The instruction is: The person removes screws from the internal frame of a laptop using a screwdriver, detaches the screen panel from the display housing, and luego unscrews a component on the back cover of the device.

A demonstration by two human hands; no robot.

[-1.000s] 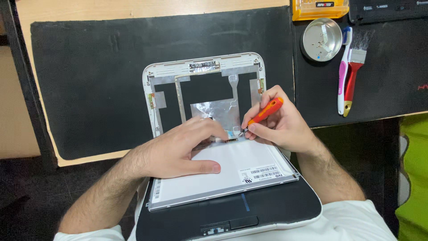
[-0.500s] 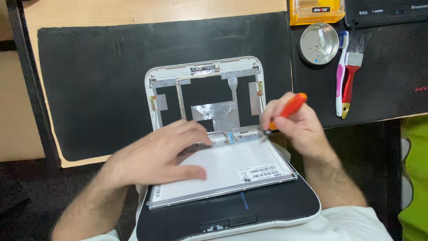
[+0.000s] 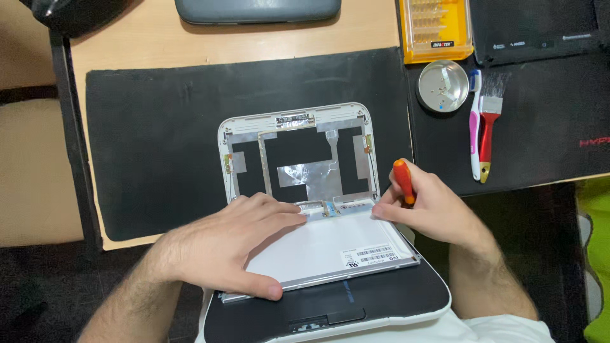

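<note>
A small white laptop lies open in front of me, its empty lid shell (image 3: 293, 121) flat on a black mat (image 3: 159, 140). The removed screen panel (image 3: 333, 244) rests face down on the laptop's dark base (image 3: 381, 302). My left hand (image 3: 232, 244) lies flat on the panel's left side, fingertips near the connector strip at its top edge. My right hand (image 3: 426, 206) holds an orange-handled screwdriver (image 3: 403, 181) upright, fingertips touching the panel's top right corner.
A round metal dish (image 3: 443, 86) with small screws, a toothbrush (image 3: 474, 124) and a red-handled brush (image 3: 488, 127) lie on a second black mat at the right. A yellow bit case (image 3: 438, 28) sits at the top. A grey case (image 3: 257, 9) lies on the wooden table.
My right hand has lifted the screwdriver tip away from the panel's top edge and turned the tool upright. My left hand has spread flatter over the panel.
</note>
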